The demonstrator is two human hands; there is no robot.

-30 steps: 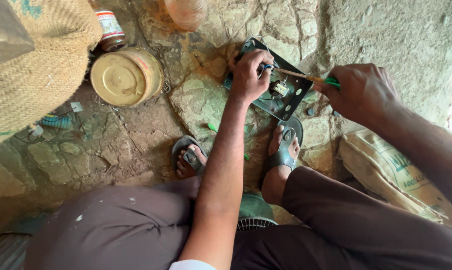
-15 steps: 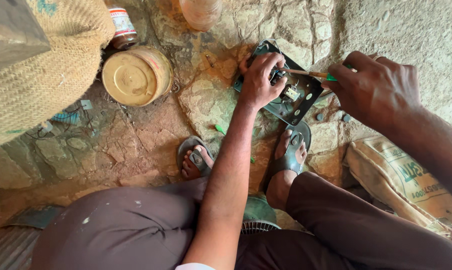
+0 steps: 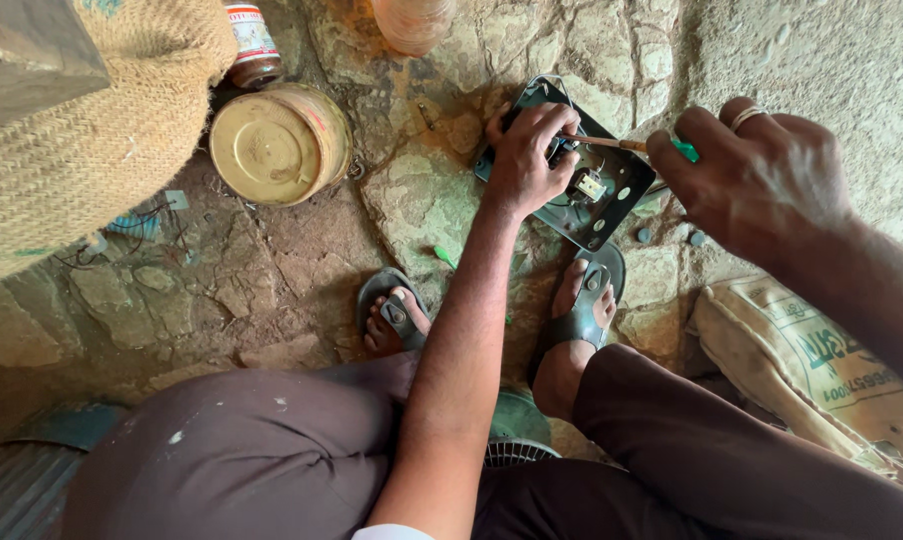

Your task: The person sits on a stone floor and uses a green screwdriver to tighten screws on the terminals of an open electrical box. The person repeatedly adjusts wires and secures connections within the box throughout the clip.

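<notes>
Stone floor (image 3: 422, 200), left hand (image 3: 527, 160) on metal plate (image 3: 612, 200), right hand (image 3: 752, 175) probably gripping screwdriver (image 3: 622, 145)
</notes>
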